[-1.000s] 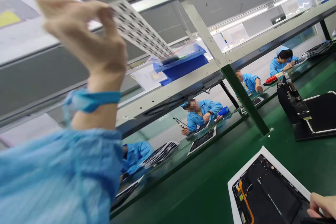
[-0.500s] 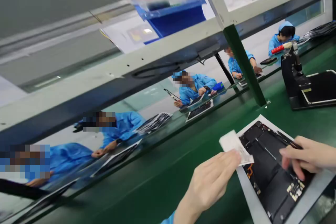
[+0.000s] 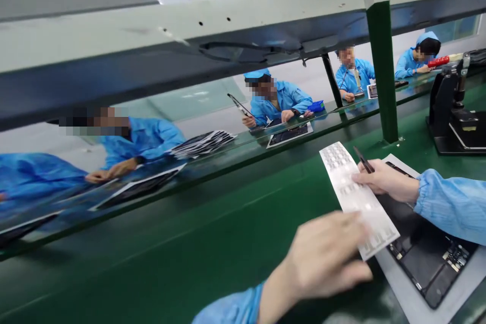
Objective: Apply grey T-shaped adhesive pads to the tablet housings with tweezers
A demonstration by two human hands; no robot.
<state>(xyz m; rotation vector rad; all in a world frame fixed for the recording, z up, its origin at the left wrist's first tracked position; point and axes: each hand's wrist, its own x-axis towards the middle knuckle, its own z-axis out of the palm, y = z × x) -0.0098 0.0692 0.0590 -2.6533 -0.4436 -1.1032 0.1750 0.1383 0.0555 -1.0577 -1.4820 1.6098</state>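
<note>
Holding a die-cut label sheet (image 3: pixel 359 197) over an open tablet casing (image 3: pixel 425 263) on the green worktop (image 3: pixel 190 233), a worker's left hand (image 3: pixel 322 255) grips its edge, right-hand fingers (image 3: pixel 374 177) pinching tweezers (image 3: pixel 363 159).

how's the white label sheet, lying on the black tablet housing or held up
Held up: the left hand grips the white label sheet above the black tablet housing.

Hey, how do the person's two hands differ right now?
The right hand holds black tweezers; the left hand holds no tool that shows. The right hand lies sharp across the pale sheet of die-cut pads, above a dark device panel; the left hand is blurred, lower, at the sheet's left edge. Both are bare, with blue sleeves.
</note>
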